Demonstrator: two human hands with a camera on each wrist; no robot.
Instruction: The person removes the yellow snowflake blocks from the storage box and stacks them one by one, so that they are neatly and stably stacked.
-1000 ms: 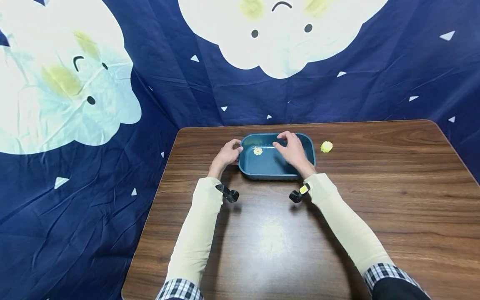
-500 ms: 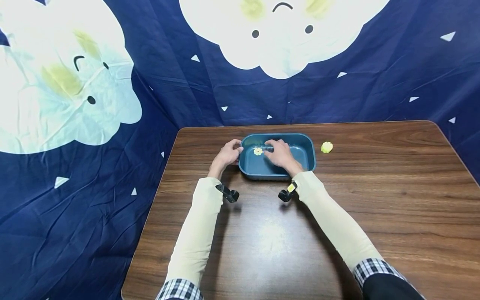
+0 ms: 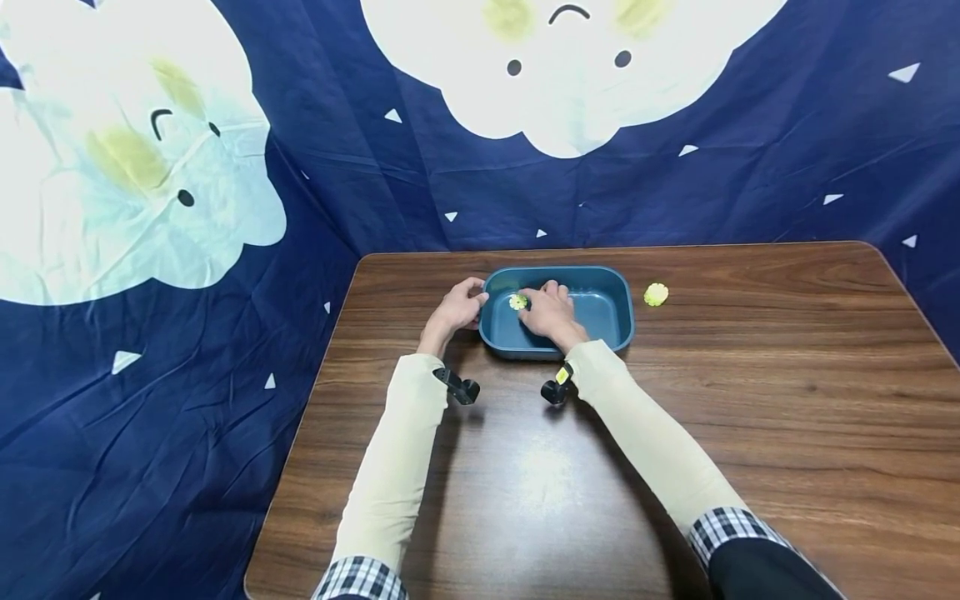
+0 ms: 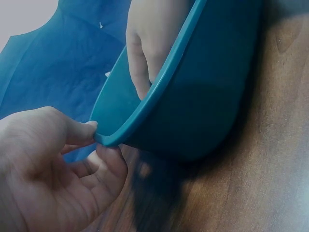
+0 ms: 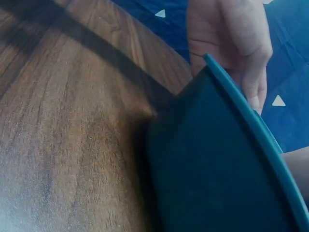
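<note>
A teal rectangular basin [image 3: 600, 321] sits on the table. My left hand [image 3: 456, 308] pinches its left rim between thumb and fingers, as the left wrist view [image 4: 63, 164] shows close up. My right hand [image 3: 551, 312] reaches inside, thumb and index finger at the right edge of a small yellow flower-shaped piece [image 3: 517, 302] on the basin's floor. I cannot tell whether they grip it; in both wrist views the basin wall hides those fingertips. Outside, to the right of the basin, lies another yellow-green flower-shaped piece [image 3: 656, 294].
The brown wood-grain table [image 3: 787, 375] extends to both sides and toward the front. Behind it and at the left hangs a dark blue cloth [image 3: 322, 167] printed with white clouds and triangles. Each wrist carries a small black camera [image 3: 553, 392].
My right hand has moved left and lower inside the basin, up to the flower-shaped piece. My left hand stays on the rim, and the basin keeps its place.
</note>
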